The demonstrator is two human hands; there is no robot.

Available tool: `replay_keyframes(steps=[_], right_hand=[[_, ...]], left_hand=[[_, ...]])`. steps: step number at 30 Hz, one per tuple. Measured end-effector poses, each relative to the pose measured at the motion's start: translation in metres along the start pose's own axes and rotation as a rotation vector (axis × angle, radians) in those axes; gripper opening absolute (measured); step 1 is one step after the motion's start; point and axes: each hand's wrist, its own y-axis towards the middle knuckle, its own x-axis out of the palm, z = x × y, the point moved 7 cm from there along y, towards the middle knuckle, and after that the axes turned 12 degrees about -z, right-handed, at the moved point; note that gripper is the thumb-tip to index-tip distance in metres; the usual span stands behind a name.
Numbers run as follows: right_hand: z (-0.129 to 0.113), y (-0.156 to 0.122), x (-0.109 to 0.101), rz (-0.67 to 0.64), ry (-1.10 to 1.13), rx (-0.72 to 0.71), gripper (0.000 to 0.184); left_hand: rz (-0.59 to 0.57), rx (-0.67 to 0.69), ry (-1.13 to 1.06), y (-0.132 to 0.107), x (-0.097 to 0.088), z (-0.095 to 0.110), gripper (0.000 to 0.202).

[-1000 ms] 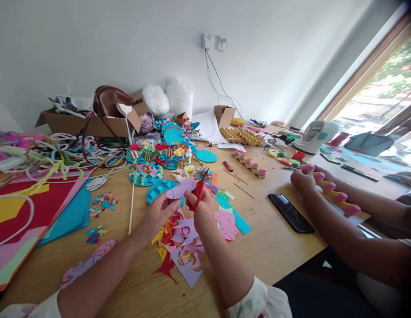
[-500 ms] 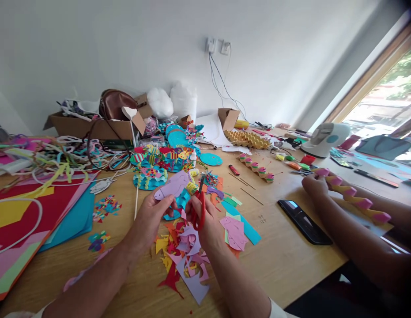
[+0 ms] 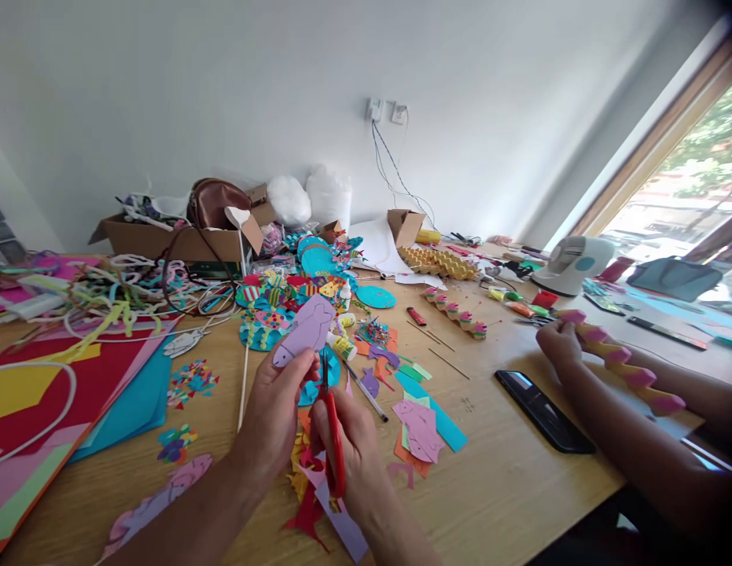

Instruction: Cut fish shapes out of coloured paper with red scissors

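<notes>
My left hand pinches the lower end of a purple paper piece with a fish outline drawn on it. Beside it, my right hand grips red-handled scissors; their dark blades point up and away, apart from the paper. Beneath my hands lie colourful paper scraps, partly hidden by them. A pen and a small purple paper fish lie just past my right hand. Pink paper with fish outlines rests to the right, and more cut fish shapes lie by my left forearm.
At right, another person's hand holds a pink and yellow egg-carton strip near a black phone. Coloured paper sheets are stacked at left. Glue bottles, decorated blue discs and a cardboard box stand further back.
The scissors have come down toward me, and the purple paper is tilted more upright. The view has shifted slightly upward; the pen and small purple fish are now uncovered.
</notes>
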Motion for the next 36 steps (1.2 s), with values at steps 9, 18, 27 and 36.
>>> replay_keyframes(steps=[9,18,27,36], right_hand=[[0.007,-0.004,0.007,0.044,0.049,-0.036,0.036],[0.007,-0.004,0.006,0.067,0.110,-0.087,0.032],[0.015,-0.008,0.003,0.104,0.038,-0.051,0.035],[0.019,-0.010,0.002,0.132,0.013,-0.053,0.038]], left_hand=[[-0.037,-0.023,-0.045,-0.012,0.012,-0.004,0.024],[-0.019,-0.056,-0.077,-0.015,0.017,-0.007,0.043],[-0.018,-0.091,-0.073,-0.018,0.018,-0.013,0.032],[-0.067,-0.150,-0.004,-0.022,0.015,-0.020,0.018]])
